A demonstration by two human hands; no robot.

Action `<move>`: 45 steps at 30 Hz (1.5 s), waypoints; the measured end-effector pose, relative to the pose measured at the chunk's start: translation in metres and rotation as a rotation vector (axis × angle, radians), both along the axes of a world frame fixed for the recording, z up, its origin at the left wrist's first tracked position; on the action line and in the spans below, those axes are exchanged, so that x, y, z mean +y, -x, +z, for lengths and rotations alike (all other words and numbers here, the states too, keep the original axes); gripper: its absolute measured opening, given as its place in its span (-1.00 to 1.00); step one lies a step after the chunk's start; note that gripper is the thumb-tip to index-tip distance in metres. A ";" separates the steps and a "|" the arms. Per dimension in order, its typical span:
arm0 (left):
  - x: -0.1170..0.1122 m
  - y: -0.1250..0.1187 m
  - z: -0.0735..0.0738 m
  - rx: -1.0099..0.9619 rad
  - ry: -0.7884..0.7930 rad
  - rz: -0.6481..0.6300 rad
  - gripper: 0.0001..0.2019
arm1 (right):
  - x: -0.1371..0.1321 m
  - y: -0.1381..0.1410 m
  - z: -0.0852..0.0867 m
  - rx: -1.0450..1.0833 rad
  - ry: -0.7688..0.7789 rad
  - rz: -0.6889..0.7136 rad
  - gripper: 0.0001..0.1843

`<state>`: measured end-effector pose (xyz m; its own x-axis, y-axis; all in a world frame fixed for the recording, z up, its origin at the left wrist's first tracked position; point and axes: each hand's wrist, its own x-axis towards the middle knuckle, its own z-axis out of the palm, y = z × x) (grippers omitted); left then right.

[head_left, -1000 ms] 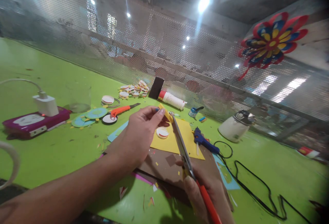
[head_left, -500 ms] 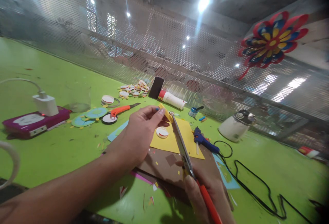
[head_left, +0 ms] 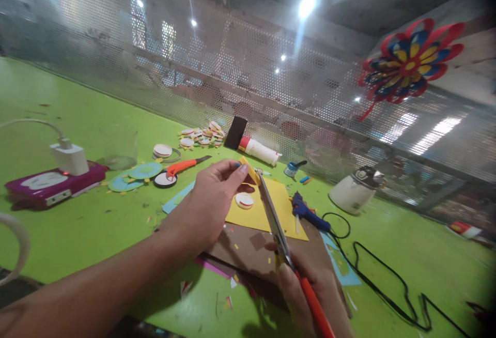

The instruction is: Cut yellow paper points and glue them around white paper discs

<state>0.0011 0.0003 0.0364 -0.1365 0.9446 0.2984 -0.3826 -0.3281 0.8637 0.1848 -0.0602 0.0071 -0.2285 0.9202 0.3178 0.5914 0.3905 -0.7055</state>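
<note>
A small yellow scrap of paper (head_left: 250,168) is pinched between the thumb and fingertips of the left hand (head_left: 209,209), with the fingers pressed together on it and the scrap held up just above the work. The orange-red handle of a pair of long steel scissors (head_left: 276,221) is gripped by the right hand (head_left: 310,289), whose fingers are curled tight around it. The smooth, narrow blades are held close together, and their tips are set against the scrap's edge.

Beneath both hands a flat yellow paper sheet (head_left: 271,216) is laid over a matt brown cardboard piece (head_left: 240,250). A small white round disc with a red rim (head_left: 244,200) is seen lying on the sheet. A blue plastic glue gun (head_left: 306,213) is placed just beside the sheet, and its thin black cord (head_left: 387,281) is looped across the glossy green table (head_left: 77,224), which is strewn with paper chips.

Farther off, an orange utility knife (head_left: 186,165), light blue paper discs (head_left: 135,175) and a white tube with a red cap (head_left: 259,151) are found. A red, blue and yellow paper flower (head_left: 411,61) is fixed on the perforated metal screen (head_left: 232,59).
</note>
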 end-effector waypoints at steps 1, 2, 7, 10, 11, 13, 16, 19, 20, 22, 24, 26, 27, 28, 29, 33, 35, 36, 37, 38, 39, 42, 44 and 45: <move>-0.001 0.000 0.001 -0.003 0.007 -0.009 -0.81 | 0.000 0.000 0.000 -0.004 -0.002 0.003 -0.46; -0.002 0.000 0.003 -0.006 0.015 -0.020 -0.81 | 0.001 0.000 0.000 -0.006 -0.004 0.004 -0.46; -0.005 -0.003 0.005 0.010 0.023 -0.050 -0.80 | 0.004 -0.001 -0.003 -0.030 -0.046 -0.018 -0.47; -0.006 -0.004 0.004 0.054 0.018 -0.046 -0.79 | 0.005 -0.002 -0.003 -0.063 -0.101 -0.018 -0.48; -0.005 -0.004 0.003 0.066 0.020 -0.040 -0.79 | 0.005 -0.003 -0.003 -0.069 -0.112 -0.020 -0.48; -0.005 -0.004 0.002 0.084 0.024 -0.033 -0.79 | 0.006 -0.003 -0.002 -0.079 -0.118 -0.016 -0.48; -0.004 -0.004 0.002 0.104 0.028 -0.028 -0.79 | 0.005 -0.003 0.001 -0.094 -0.105 0.002 -0.50; -0.003 -0.002 0.002 0.097 0.021 -0.032 -0.81 | 0.005 -0.003 0.002 -0.087 -0.078 0.021 -0.49; -0.003 -0.001 0.003 0.092 0.019 -0.045 -0.82 | 0.005 -0.003 0.003 -0.078 -0.062 0.034 -0.47; -0.002 0.000 0.005 0.083 0.027 -0.090 -0.83 | 0.005 -0.005 0.002 -0.062 -0.024 0.049 -0.43; -0.002 0.001 0.008 0.058 0.051 -0.136 -0.85 | 0.006 -0.007 0.001 -0.053 0.006 0.045 -0.40; -0.001 0.002 0.011 0.023 0.072 -0.154 -0.87 | 0.007 -0.009 -0.001 -0.056 0.027 0.036 -0.38; 0.000 0.003 0.011 0.010 0.072 -0.152 -0.87 | 0.008 -0.011 -0.003 -0.057 0.035 0.036 -0.37; 0.000 0.003 0.011 0.007 0.067 -0.149 -0.87 | 0.009 -0.012 -0.004 -0.054 0.042 0.038 -0.36; 0.001 0.003 0.011 0.014 0.057 -0.144 -0.88 | 0.010 -0.013 -0.005 -0.047 0.047 0.043 -0.35; 0.001 0.003 0.010 0.093 0.018 -0.144 -0.87 | 0.012 -0.014 -0.010 -0.023 0.081 0.070 -0.32; 0.000 0.003 0.010 0.142 0.009 -0.145 -0.87 | 0.011 -0.015 -0.010 -0.028 0.103 0.073 -0.33; 0.000 0.003 0.011 0.166 0.008 -0.139 -0.87 | 0.010 -0.015 -0.009 -0.031 0.107 0.071 -0.34; -0.001 0.003 0.012 0.189 0.009 -0.126 -0.87 | 0.010 -0.015 -0.008 -0.032 0.106 0.070 -0.35; -0.001 0.003 0.012 0.211 0.009 -0.112 -0.87 | 0.009 -0.015 -0.008 -0.029 0.102 0.068 -0.36; -0.002 0.003 0.013 0.229 0.009 -0.094 -0.87 | 0.009 -0.015 -0.007 -0.023 0.095 0.068 -0.36; -0.003 0.003 0.015 0.272 0.003 -0.055 -0.88 | 0.009 -0.015 -0.006 -0.021 0.077 0.071 -0.38; -0.003 0.003 0.016 0.288 0.000 -0.043 -0.87 | 0.009 -0.014 -0.005 -0.040 0.053 0.071 -0.40; -0.003 0.003 0.016 0.296 0.003 -0.040 -0.87 | 0.009 -0.014 -0.005 -0.051 0.038 0.072 -0.41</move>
